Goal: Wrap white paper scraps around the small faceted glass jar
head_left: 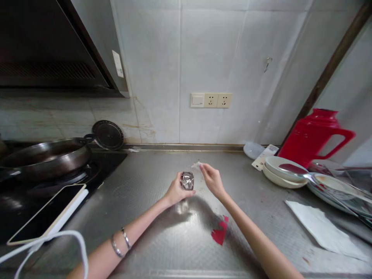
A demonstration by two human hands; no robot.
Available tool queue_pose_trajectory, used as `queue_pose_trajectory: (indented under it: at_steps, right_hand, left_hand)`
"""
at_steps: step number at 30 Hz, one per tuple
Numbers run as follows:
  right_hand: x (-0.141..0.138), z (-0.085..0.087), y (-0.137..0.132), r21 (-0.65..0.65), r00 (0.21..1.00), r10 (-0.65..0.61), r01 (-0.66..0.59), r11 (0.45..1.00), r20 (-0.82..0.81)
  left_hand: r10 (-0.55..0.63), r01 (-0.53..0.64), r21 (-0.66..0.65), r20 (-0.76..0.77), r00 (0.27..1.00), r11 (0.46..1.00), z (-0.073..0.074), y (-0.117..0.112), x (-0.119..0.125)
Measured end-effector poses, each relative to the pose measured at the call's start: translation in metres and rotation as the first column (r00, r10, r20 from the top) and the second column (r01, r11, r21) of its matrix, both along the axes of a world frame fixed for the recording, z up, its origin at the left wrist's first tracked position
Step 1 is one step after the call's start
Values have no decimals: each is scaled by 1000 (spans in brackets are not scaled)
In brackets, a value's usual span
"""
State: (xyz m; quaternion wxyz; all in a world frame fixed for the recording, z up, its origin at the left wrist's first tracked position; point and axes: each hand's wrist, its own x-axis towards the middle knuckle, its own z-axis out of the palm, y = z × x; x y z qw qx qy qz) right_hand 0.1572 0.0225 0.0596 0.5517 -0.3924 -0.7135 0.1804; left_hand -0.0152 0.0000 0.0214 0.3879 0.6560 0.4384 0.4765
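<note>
Gripping a small, shiny, dark pack [187, 181] over the middle of the steel countertop [139, 236], the person's left hand [174, 191] has thumb and fingers closed about its sides. Just beside it, yet apart, the right hand [213, 179] pinches a whitish scrap [196, 165] between its fingertips. Nearer the countertop's front edge lies a torn red piece [220, 233]. Toward the right edge I see white paper [322, 228] and stacked bowls [283, 174].

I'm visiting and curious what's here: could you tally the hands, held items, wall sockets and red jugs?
Left hand and right hand: 2 hands
Shiny object and white scrap: 2 held items
Wall sockets: 2
Red jug: 1
Total: 7
</note>
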Motion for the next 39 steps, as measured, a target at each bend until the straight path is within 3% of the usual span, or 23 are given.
queue_pose_trajectory:
  at_steps: [6, 12, 17, 24, 27, 29, 32, 35, 39]
  right_hand:
    - [-8, -15, 0, 22, 992, 60, -63, 998, 112]
    - [-16, -16, -12, 86, 974, 131, -149, 985, 187]
    - [-20, -14, -21, 244, 945, 208, -270, 931, 253]
    - [-18, -16, -29, 308, 917, 249, -346, 886, 312]
    - [-15, -14, -36, 287, 910, 301, -381, 879, 286]
    - [-14, -11, -40, 240, 925, 311, -360, 901, 220]
    - [-12, -9, -38, 98, 988, 153, -155, 983, 30]
    - [-11, -9, -30, -10, 998, -9, 8, 1000, -62]
    - [-13, -12, -27, -31, 993, 108, -107, 994, 43]
  left_hand:
    - [-3, 4, -17, 26, 1000, 1000, -2, -2, 5]
    - [-14, 14, -3, 16, 1000, 1000, 5, -10, 10]
    - [6, -6, 4, 49, 999, 1000, 2, -12, 8]
    - [61, -52, -100, 85, 994, 994, -2, -17, 10]
    - [52, -38, -153, 90, 995, 987, -1, -22, 13]
    - [62, -48, -165, 82, 995, 985, 0, -25, 14]
    - [86, -81, -129, 37, 996, 988, 1, -29, 14]
    - [68, -67, -49, 17, 998, 997, 2, -33, 15]
    - [37, -36, -23, 30, 999, 999, 4, -36, 17]
